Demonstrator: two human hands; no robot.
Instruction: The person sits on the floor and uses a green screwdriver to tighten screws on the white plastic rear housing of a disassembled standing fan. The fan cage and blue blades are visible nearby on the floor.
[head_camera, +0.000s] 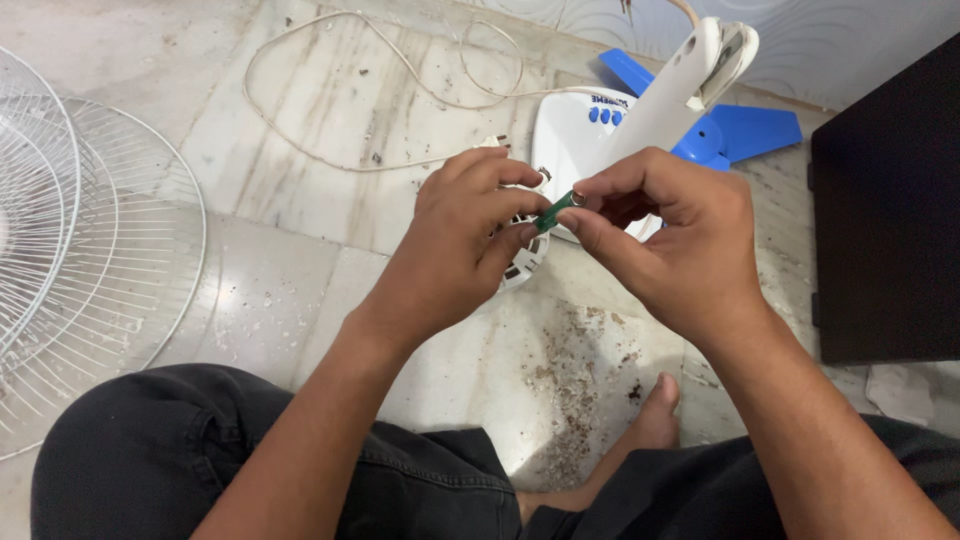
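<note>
Pale marble floor (330, 130), streaked and gritty, with a patch of dark crumbs near a bare foot (655, 410). The person sits cross-legged in black trousers, both arms reaching forward over the floor.

Left hand (465, 240): curled around a small white slotted part (524, 262), mostly hidden behind the hand; its fingers pinch the lower end of a thin green rod (553, 211). Right hand (670, 235): thumb and forefinger pressed together on the upper end of the same rod, where a small metal tip shows. The rod lies tilted between the two hands, held above the floor, just in front of the fan body.

Behind the hands: a white fan base (575, 125) with blue buttons, its white neck (680, 90) leaning up to the right, blue blades (745, 130) beyond it. A white cord (300, 150) loops across the floor. White wire fan guards (90, 260) lie at far left. A dark panel (890, 210) stands at right.
</note>
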